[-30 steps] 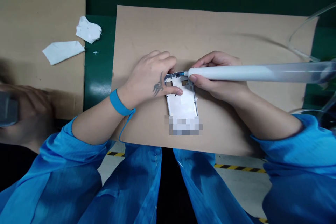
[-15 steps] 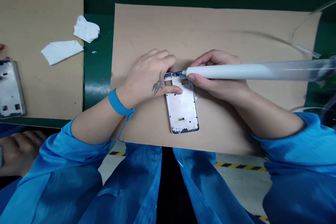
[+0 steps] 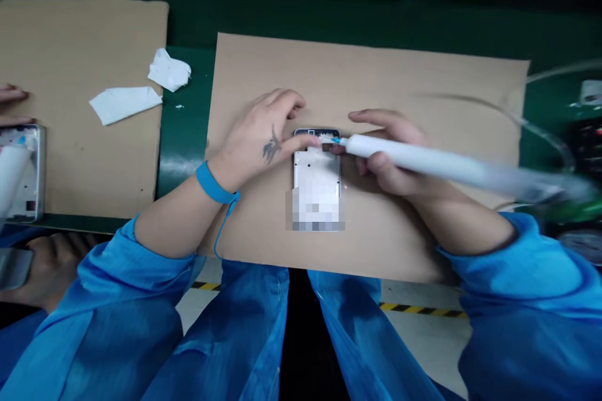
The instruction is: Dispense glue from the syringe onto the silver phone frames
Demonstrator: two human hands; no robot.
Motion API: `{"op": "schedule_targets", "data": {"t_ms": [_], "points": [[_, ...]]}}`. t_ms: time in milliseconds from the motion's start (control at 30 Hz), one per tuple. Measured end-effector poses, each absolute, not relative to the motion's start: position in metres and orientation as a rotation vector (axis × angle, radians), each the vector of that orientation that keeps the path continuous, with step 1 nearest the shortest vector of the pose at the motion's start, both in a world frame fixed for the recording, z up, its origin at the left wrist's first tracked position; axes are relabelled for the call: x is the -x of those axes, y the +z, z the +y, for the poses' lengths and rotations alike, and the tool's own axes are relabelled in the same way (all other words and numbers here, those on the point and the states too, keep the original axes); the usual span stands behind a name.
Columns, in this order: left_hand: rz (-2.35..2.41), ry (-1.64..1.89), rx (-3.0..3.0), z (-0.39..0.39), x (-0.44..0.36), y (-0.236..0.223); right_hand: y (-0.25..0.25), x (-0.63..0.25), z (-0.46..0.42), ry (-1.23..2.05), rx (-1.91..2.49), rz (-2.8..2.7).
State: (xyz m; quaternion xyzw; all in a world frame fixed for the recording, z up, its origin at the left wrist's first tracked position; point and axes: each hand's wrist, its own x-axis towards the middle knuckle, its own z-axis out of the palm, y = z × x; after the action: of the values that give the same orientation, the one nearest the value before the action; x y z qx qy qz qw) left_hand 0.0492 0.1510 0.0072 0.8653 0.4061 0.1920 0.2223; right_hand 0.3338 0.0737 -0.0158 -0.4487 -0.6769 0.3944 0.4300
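A silver phone frame (image 3: 317, 172) lies flat on a brown cardboard sheet (image 3: 376, 75). My left hand (image 3: 258, 138) rests on the frame's top left corner, thumb and fingers pinching its edge. My right hand (image 3: 390, 160) is closed around a long white dispensing syringe (image 3: 437, 166). The syringe's blue tip (image 3: 335, 140) touches the frame near its top edge. A clear hose runs off from the syringe's far end to the right. A blue wrist strap (image 3: 214, 183) circles my left wrist.
A second cardboard sheet (image 3: 70, 44) at the left carries two crumpled white wipes (image 3: 141, 91). At the far left another person's hands (image 3: 12, 103) work on another phone frame (image 3: 23, 169). Dark green table surface (image 3: 185, 119) shows between the sheets.
The syringe has swung from level to slanting down to the right, its tip shifted slightly right along the frame's top. The camera view has tilted. The neighbour's hand now reaches their frame.
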Motion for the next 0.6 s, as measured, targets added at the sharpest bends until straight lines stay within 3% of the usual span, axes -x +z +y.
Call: {"op": "schedule_targets", "data": {"t_ms": [133,400,600], "points": [[1.353,0.541,-2.49,0.166,-0.033,0.009,-0.015,-0.335,0.099,0.709,1.28,-1.903],[1.356,0.508,-2.62,0.174,-0.024,0.01,-0.011,-0.369,0.257,0.359,1.439,-2.064],[1.397,0.43,-2.606,0.168,-0.029,0.012,0.0,-0.444,0.258,-0.029,1.994,-1.991]]}}
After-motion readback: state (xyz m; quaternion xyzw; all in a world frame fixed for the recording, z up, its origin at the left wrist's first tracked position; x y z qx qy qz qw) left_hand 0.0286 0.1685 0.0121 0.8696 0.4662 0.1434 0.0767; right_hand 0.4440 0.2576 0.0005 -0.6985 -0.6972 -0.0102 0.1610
